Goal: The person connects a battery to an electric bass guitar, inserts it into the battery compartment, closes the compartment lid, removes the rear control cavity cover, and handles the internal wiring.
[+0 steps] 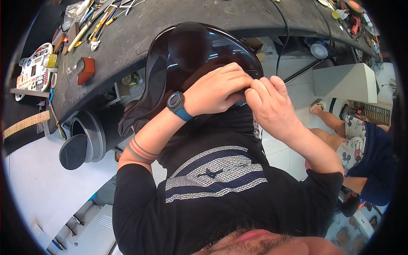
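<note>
A dark, glossy guitar body point(238, 46) with a curved outline stands between my torso and the workbench point(140, 34). My left hand point(216, 89), with a black watch on its wrist, is over the body's near right side, fingers bent and pressed together. Close beside it, almost touching, my right hand point(272, 104) is closed, thumb and fingers pinched at the body's right edge. Whatever the two hands hold between them is hidden by the fingers. The rest of the instrument is partly covered by my arms.
Hand tools, a red-brown block point(86, 71) and a sticker-covered guitar-shaped board point(37, 70) are on the bench's left side. A grey bin point(87, 136) stands below. A dark cable point(284, 38) hangs over the edge. Another person point(357, 144) is at the right, near a white box point(344, 83).
</note>
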Available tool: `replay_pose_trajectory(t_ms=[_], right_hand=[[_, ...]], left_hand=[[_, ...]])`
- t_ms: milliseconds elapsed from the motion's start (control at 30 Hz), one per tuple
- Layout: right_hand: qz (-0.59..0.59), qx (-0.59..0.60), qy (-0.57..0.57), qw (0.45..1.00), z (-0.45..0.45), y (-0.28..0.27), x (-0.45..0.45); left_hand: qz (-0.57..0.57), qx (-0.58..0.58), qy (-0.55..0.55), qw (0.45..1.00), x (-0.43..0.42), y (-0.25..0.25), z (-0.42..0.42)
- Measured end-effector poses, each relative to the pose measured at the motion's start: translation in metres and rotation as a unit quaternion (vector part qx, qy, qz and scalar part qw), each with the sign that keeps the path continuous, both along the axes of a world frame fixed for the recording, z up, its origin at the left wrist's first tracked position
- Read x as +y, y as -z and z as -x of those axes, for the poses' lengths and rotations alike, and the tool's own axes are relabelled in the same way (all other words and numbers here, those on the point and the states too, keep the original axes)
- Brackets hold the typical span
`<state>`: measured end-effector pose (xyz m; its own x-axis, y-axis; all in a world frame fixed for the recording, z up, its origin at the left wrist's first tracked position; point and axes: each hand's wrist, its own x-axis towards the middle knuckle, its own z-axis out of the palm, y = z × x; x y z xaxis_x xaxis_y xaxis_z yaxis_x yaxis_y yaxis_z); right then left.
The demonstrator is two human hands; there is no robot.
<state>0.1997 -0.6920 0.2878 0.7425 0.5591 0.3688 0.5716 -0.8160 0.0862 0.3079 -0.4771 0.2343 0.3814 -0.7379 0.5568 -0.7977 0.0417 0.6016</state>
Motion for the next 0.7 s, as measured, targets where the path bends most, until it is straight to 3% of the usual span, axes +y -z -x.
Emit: replay_pose_trajectory(t_ms=[133, 233, 433, 533, 700], right_hand=[[0.001, 0.003, -0.018, 1.0, -0.001, -0.002, -0.002], [-0.06, 0.031, 0.034, 0.997, -0.001, -0.011, 0.001], [-0.021, 0.011, 0.058, 0.998, 0.004, 0.004, 0.005], [0.013, -0.027, 0.041, 0.999, 0.006, 0.006, 0.0], [0.001, -0.006, 0.005, 1.0, 0.007, 0.003, -0.005]], left_hand=[[-0.003, -0.053, 0.007, 0.999, 0.001, 0.006, -0.005], [-0.006, -0.038, -0.021, 0.999, 0.0, 0.013, -0.001], [-0.049, -0.05, -0.06, 0.996, -0.001, 0.006, 0.004], [0.012, 0.008, -0.031, 0.999, -0.004, 0.001, 0.005], [-0.009, -0.051, 0.011, 0.999, 0.002, 0.006, -0.003]])
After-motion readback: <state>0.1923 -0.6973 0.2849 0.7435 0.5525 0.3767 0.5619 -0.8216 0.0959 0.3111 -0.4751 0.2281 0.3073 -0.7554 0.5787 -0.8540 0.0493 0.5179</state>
